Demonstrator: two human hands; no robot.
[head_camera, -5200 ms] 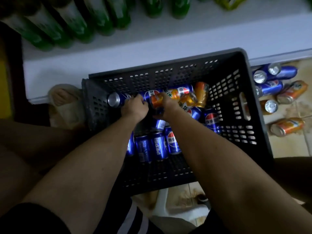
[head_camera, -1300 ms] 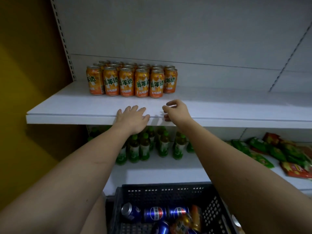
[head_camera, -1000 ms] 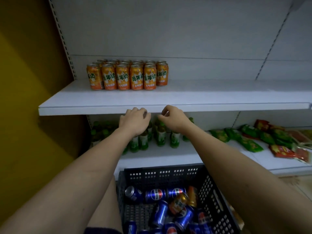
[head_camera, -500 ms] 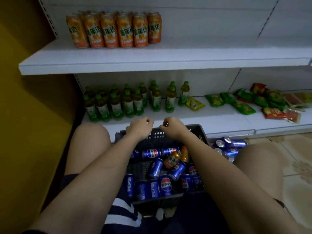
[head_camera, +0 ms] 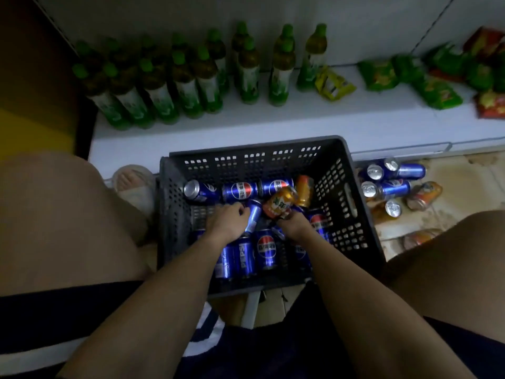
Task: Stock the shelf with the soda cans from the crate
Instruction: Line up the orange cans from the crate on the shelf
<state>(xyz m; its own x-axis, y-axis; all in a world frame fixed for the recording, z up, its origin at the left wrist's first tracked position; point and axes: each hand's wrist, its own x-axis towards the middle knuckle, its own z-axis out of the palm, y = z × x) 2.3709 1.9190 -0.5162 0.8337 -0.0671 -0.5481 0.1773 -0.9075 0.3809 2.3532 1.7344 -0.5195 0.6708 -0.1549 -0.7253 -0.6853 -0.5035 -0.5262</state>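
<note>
A dark grey slotted crate (head_camera: 338,170) stands on the floor between my knees, against the low white shelf (head_camera: 273,124). Inside lie several blue cola cans (head_camera: 240,190) and two orange soda cans. My left hand (head_camera: 228,224) is down in the crate, its fingers curled on a tilted blue can (head_camera: 254,213). My right hand (head_camera: 294,227) is beside it, fingers curled at the lower end of an orange can (head_camera: 281,205) lying on top of the pile. A second orange can (head_camera: 304,190) leans behind it. My fingertips are mostly hidden.
Green-capped tea bottles (head_camera: 185,88) crowd the low shelf's left part; green, yellow and red snack packets (head_camera: 437,91) lie on its right. Several blue and orange cans (head_camera: 393,187) lie on the tiled floor right of the crate. My knees flank it, and a sandalled foot (head_camera: 134,181) is at its left.
My view dropped from the upper shelf with its row of orange cans down to the crate. Both hands came off that shelf's edge, empty, and went down onto the cans.
</note>
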